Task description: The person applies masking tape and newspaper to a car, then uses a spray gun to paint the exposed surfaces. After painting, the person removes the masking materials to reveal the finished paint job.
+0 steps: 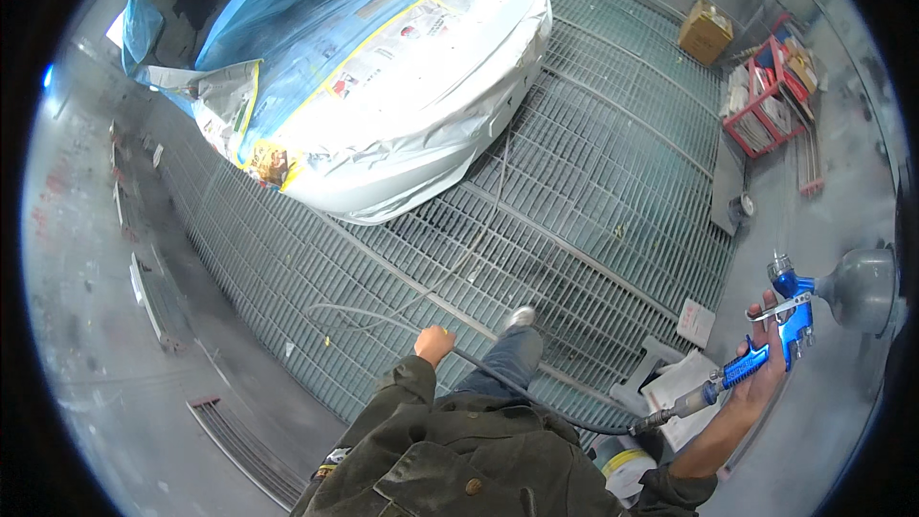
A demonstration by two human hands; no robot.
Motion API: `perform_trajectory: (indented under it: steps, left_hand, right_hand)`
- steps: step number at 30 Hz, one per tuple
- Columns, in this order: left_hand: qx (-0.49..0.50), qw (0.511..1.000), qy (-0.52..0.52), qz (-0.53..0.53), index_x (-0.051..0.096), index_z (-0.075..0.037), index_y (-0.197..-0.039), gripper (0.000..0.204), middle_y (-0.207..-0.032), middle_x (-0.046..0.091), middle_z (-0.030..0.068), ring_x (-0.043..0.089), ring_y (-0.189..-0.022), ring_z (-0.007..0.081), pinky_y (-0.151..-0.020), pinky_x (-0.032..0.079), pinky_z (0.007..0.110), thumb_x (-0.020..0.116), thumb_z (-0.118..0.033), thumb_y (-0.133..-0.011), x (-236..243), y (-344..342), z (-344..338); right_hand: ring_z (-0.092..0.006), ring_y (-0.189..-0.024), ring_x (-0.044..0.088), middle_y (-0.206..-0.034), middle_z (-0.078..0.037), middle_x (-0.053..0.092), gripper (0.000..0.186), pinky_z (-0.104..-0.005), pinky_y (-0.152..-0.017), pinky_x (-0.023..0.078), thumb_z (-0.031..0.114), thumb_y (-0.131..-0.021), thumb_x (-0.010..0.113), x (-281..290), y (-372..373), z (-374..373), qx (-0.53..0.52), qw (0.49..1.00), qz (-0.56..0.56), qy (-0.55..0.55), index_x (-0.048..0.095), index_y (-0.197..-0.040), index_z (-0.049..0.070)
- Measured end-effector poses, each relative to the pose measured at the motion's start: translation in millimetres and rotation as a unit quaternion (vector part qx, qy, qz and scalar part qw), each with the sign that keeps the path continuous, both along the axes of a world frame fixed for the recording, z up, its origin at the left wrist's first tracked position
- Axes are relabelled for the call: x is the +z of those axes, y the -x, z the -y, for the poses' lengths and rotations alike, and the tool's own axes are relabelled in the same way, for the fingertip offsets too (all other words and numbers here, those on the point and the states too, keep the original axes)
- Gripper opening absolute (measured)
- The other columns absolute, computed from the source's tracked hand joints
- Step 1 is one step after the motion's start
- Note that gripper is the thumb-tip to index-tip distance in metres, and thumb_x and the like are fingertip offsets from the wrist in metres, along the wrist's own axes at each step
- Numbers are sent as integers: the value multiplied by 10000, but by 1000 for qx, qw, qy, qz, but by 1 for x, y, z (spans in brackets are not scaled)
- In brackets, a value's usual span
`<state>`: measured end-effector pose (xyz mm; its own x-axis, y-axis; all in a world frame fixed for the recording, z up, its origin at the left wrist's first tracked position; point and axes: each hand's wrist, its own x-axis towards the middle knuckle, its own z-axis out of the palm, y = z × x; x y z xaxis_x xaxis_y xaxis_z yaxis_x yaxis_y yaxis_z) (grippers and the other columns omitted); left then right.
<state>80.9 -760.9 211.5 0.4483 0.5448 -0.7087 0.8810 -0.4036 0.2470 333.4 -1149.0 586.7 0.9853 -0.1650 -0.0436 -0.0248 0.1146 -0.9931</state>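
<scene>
In my right hand (764, 356) is a blue spray gun (796, 324), its handle lying along my palm and fingers. A grey cup (860, 291) sits on the gun's far side, close to the right wall. A dark air hose (522, 391) joins the fitting below the gun's handle and runs across my body to the left. My left hand (436, 346) is closed around this hose in front of me. Ahead on the left stands a car (421, 96) wrapped in blue and white masking film and printed paper, apart from both hands.
Metal floor grating (613, 191) spreads under me and the car. Along the right wall stand a red rack (766, 105) with papers, a cardboard box (706, 32) and a roll of tape (741, 208). Near my right forearm is a bucket (627, 471). The hose trails over the grating.
</scene>
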Motion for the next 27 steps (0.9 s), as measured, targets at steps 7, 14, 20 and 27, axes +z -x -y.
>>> perform_trajectory:
  steps: [7,14,20,27]
  left_hand:
    - [-6,1000,-5,28,725,-6,-921,379,-958,708,231,671,-927,430,-810,543,498,617,-353,-815,-15,-104,67]
    - [18,997,41,-63,730,-15,-993,458,-1023,709,236,669,-980,421,-835,539,499,624,-433,-838,5,-158,119]
    - [121,988,12,-95,752,-35,-785,296,-812,719,212,703,-851,385,-765,555,451,618,-299,-794,27,-188,179]
    - [193,965,145,-101,703,-31,-636,322,-619,656,147,658,-632,312,-626,514,423,614,-284,-814,11,-308,277]
  right_hand:
    - [-192,-1125,603,-1396,-171,527,599,-208,-490,533,135,-996,501,-39,-163,33,97,994,-18,-37,243,-1531,55]
    - [-186,-1104,620,-1355,-155,573,539,-201,-510,557,99,-998,494,-45,-310,23,163,985,-51,-41,316,-1503,41]
    - [-146,-1108,610,-1412,-110,542,546,-182,-508,512,125,-1001,516,-61,-422,37,211,974,-68,-54,317,-1508,78]
    - [-176,-1094,574,-1380,-148,536,510,-221,-521,542,84,-984,500,-27,-554,109,234,970,20,-66,358,-1472,35]
